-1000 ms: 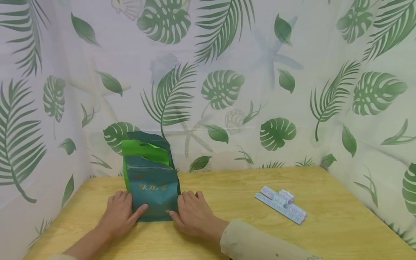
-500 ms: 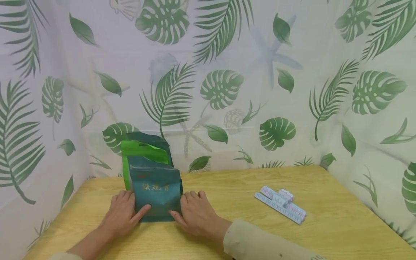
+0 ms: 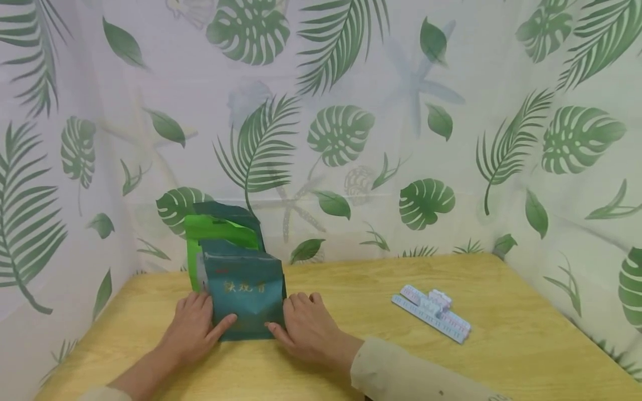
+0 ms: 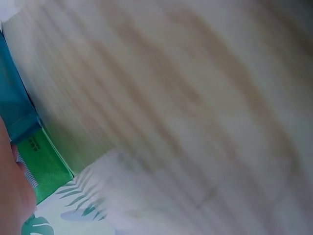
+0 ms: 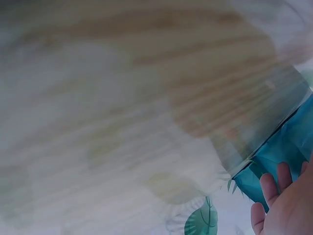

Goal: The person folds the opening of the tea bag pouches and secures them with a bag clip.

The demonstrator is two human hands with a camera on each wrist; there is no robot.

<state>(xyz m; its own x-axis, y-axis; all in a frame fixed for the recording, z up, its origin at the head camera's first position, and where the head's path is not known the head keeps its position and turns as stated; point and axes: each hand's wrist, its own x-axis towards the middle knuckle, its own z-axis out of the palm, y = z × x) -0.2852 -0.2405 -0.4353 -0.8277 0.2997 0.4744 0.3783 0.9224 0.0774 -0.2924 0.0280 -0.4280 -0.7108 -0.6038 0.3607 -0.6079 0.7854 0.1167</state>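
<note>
A teal tea pouch point(image 3: 248, 301) with gold characters stands upright on the table, in front of other bags. At its lower left side, my left hand point(image 3: 193, 328) grips it, thumb across the front. My right hand point(image 3: 308, 328) holds the opposite side in the same way, thumb on the front face. Behind stand a bright green pouch point(image 3: 193, 239) and a darker teal pouch point(image 3: 225, 209), both partly hidden. The left wrist view catches the edge of the left hand point(image 4: 14, 186) beside the pouches. In the right wrist view, fingers of the right hand point(image 5: 288, 205) lie against teal foil.
A pastel clip point(image 3: 432, 312) with a long toothed bar lies on the wooden table point(image 3: 351, 312) to the right. A leaf-patterned cloth point(image 3: 321, 178) hangs behind the table and at both sides.
Both hands have shifted the front teal pouch slightly to the right. More of the green pouch's left part shows behind it. The clip has stayed put.
</note>
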